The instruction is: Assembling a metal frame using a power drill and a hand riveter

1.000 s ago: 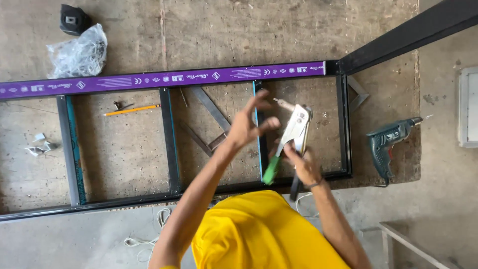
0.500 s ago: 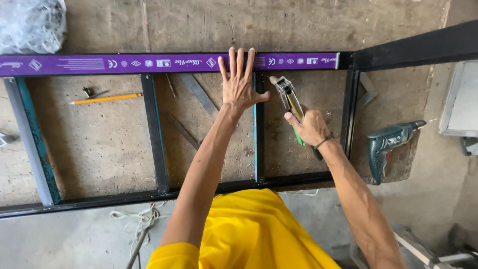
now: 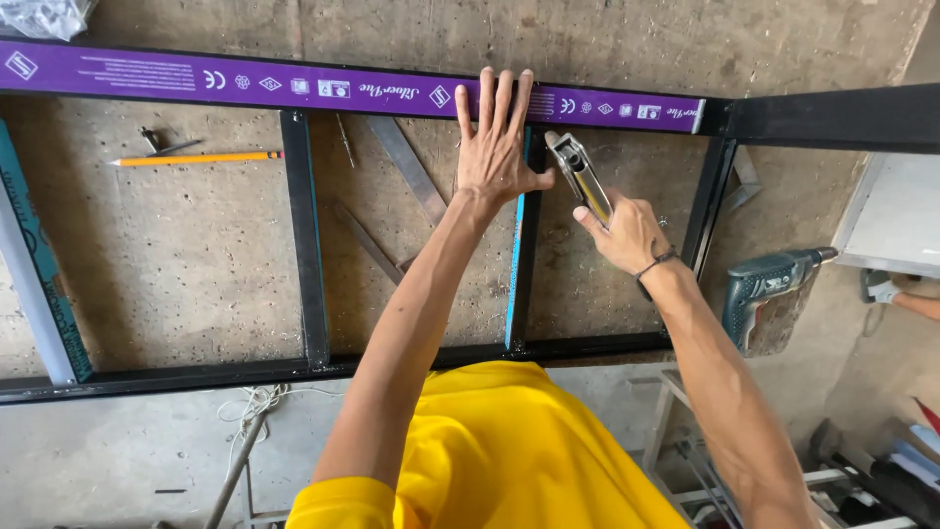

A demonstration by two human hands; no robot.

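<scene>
Head view, far centre: left hand [image 3: 494, 147] lies flat, fingers spread, palm down over the joint where the purple-wrapped rail [image 3: 294, 86] meets the teal-edged crossbar [image 3: 519, 255]; fingertips reach onto the rail. Right hand [image 3: 627, 233] is just to the right, closed around a metal hand tool [image 3: 578, 171], prob. a riveter or stapler type (exact kind unclear). Tool nose points far-left, close to the rail/crossbar corner and near the left thumb; contact w/ the metal can't be confirmed.

Judgement on doing it well:
- keep left palm pressing so rail and crossbar sit flush, no shift when the tool fires.
- thumb sits close to the nose; prob. safer drawn a bit left.
- tool should meet the surface square, not tilted, before squeezing.
- squeeze steady, wrist in line w/ forearm.

Same view, surroundings: second black crossbar [image 3: 304, 255] further left; yellow pencil [image 3: 196, 157] on the concrete floor [image 3: 157, 264] near the rail; flat metal strips [image 3: 406, 171] between the two crossbars. Green power drill [image 3: 769, 289] lies right of the frame, well apart from both hands. Another person's hand [image 3: 881, 290] at the right edge.
</scene>
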